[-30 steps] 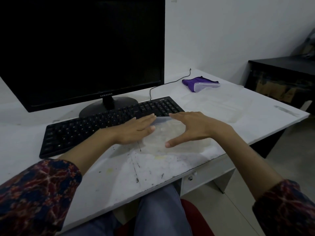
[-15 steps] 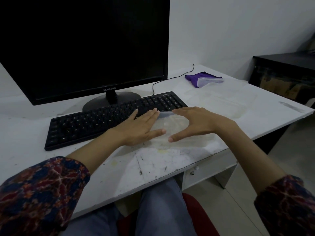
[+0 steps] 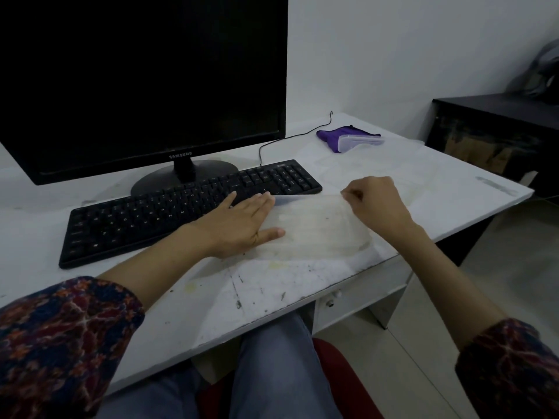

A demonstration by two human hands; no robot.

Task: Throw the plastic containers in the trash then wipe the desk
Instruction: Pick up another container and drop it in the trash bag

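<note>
Clear, flat plastic container (image 3: 314,228): lies near the desk's near edge, just right of the black keyboard (image 3: 187,207), long axis left-right. Right hand (image 3: 378,204) pinches its far-right corner; left hand (image 3: 242,225) presses flat-fingered on its left end.

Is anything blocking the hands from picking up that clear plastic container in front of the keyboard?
Nothing visible. The left hand rests flat on the clear plastic container, and the right hand already pinches its far right corner. No trash bin is in view.
</note>
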